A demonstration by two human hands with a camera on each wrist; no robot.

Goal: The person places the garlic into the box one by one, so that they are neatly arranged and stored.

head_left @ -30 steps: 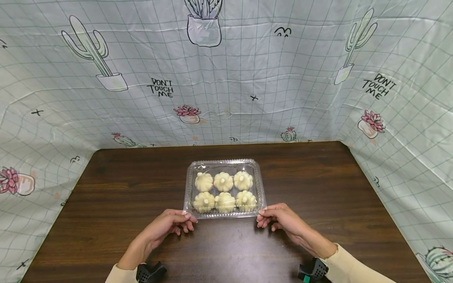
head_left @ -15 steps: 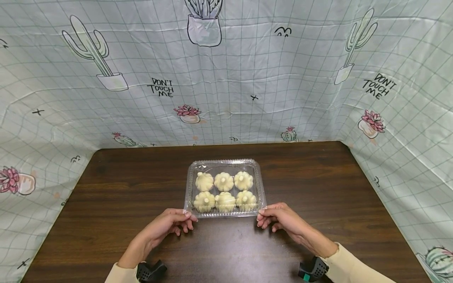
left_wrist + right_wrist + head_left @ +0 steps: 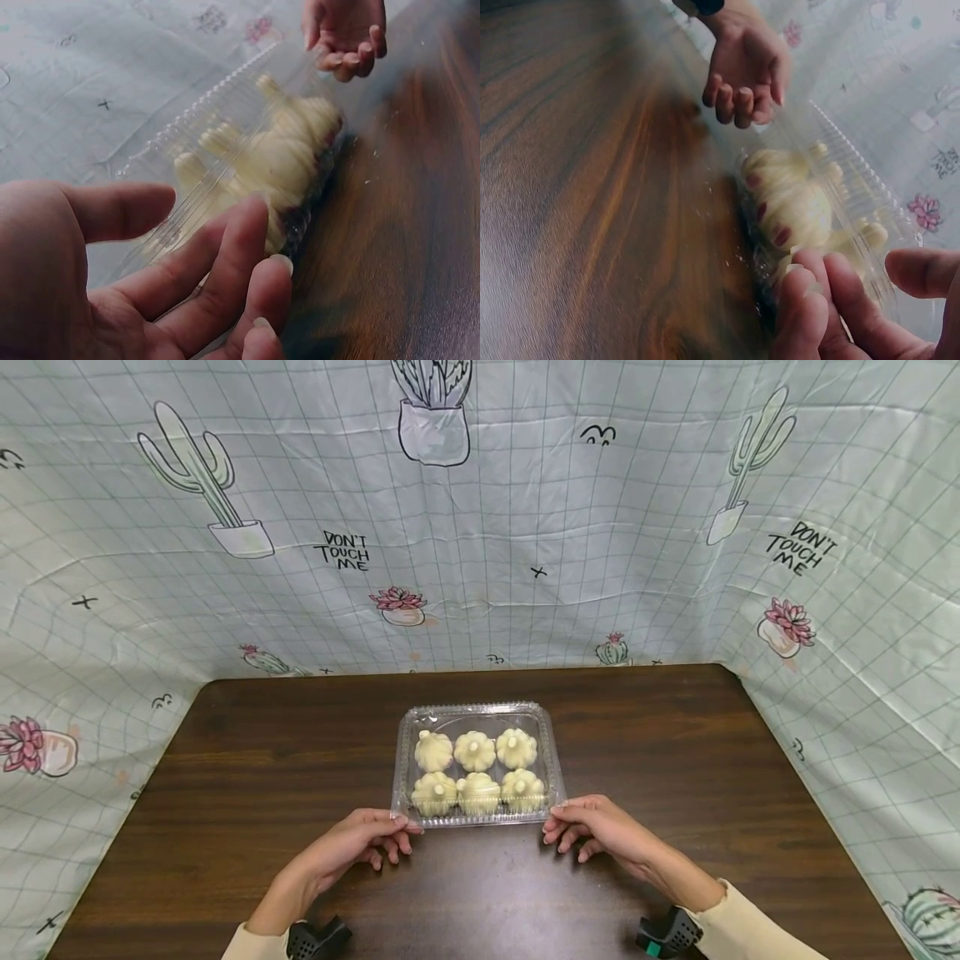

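Observation:
A clear plastic clamshell container [image 3: 476,818] with a ridged rim sits on the dark wooden table, its lid down. Inside it, several cream-coloured, ribbed pieces shaped like garlic bulbs [image 3: 477,793] stand in two rows. Reddish patches show low on their sides in the right wrist view. My left hand [image 3: 358,842] pinches the container's near left corner between thumb and fingers. At the near right corner, my right hand [image 3: 600,831] pinches the rim the same way. Both hands' lower fingers hang loosely curled below the rim.
The brown table [image 3: 262,760] stretches out on both sides of the container. A pale grid-patterned cloth [image 3: 480,527] printed with cacti hangs behind and along both sides. Each wrist wears a black device, the right one [image 3: 670,932] with a green mark.
The head view has tipped slightly upward, so everything appears a little lower. Both hands keep their hold on the container's near corners, and the container stays in place.

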